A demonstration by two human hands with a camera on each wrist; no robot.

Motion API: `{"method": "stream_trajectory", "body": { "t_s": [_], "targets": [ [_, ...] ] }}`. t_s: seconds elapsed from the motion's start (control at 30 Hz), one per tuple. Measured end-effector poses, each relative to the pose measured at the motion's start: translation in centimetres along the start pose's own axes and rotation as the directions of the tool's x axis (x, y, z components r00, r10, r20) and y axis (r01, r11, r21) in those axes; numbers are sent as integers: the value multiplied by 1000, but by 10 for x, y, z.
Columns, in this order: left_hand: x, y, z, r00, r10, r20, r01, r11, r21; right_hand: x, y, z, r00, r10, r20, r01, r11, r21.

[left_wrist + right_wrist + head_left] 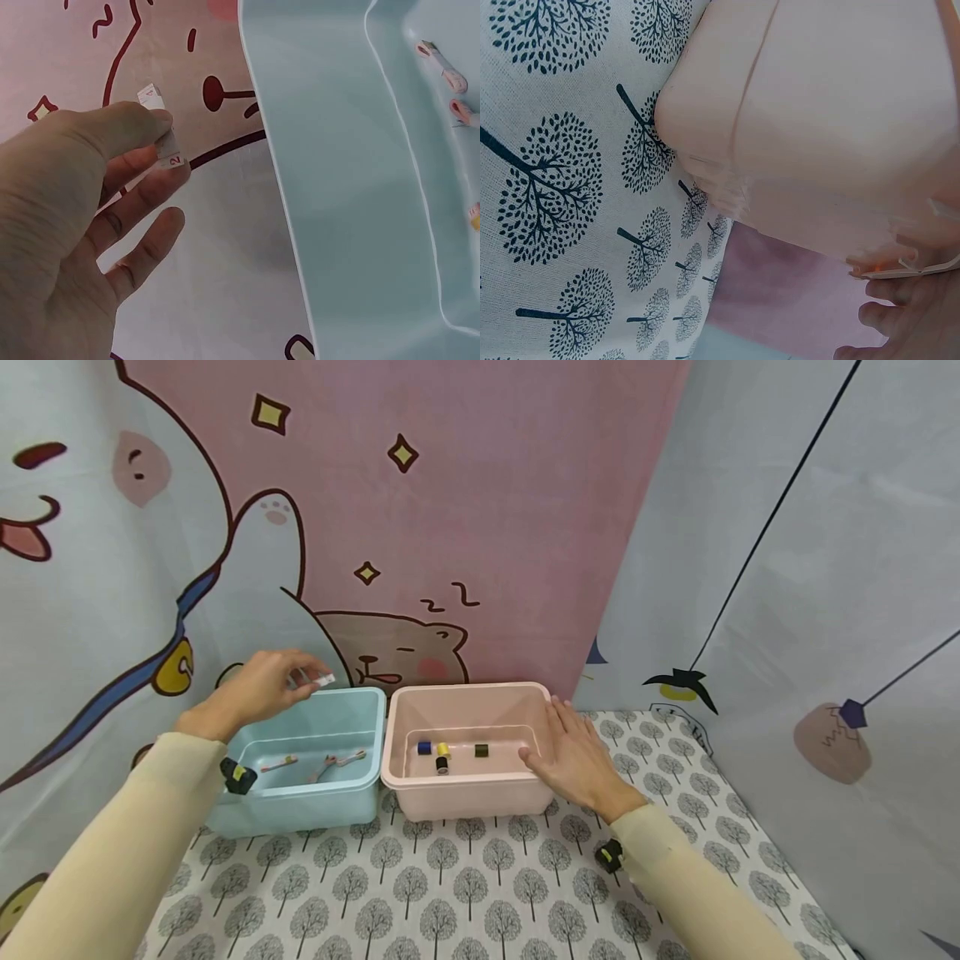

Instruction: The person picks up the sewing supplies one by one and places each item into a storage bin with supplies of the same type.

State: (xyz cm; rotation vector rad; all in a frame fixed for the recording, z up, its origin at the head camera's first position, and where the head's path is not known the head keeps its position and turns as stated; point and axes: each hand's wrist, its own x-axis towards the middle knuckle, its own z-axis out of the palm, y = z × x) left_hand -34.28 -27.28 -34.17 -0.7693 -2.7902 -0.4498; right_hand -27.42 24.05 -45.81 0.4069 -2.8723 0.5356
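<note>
My left hand (272, 687) is above the back left of the light blue bin (300, 812). Between thumb and fingers it pinches a small folded white measuring tape (171, 144) with red digits. Three similar small folded strips, one (279, 764) on the left, lie on that bin's floor. My right hand (576, 762) rests on the right rim of the pink bin (472, 797), fingers straight. Inside the pink bin are thread spools: a blue spool (424, 748), a yellow spool (443, 749), a black spool (442, 766) and a dark green spool (482, 750).
Both bins stand side by side on a tree-print tablecloth (438, 918). Directly behind them hangs a pink and white cartoon curtain (517, 527). Another pale curtain (862, 568) borders the right side of the table.
</note>
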Motion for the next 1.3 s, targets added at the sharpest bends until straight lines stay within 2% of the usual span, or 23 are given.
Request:
{"method": "stream_trajectory", "body": {
  "t_s": [0.27,0.7,1.03,1.3],
  "targets": [
    [-5,2,1,999,-33,14,33,999,5,-1,-1,0,1000,5,6,-5,1000,-1],
    [-14,12,2,1000,5,-7,-5,1000,6,1,1,-1,1000,2,14,-2,1000,-6],
    [-25,34,9,998,50,-46,-48,998,39,5,4,-1,1000,6,12,-6,1000,2],
    [-41,55,25,998,7,-60,-3,997,76,3,7,-4,998,-18,-66,18,1000,12]
  ]
}}
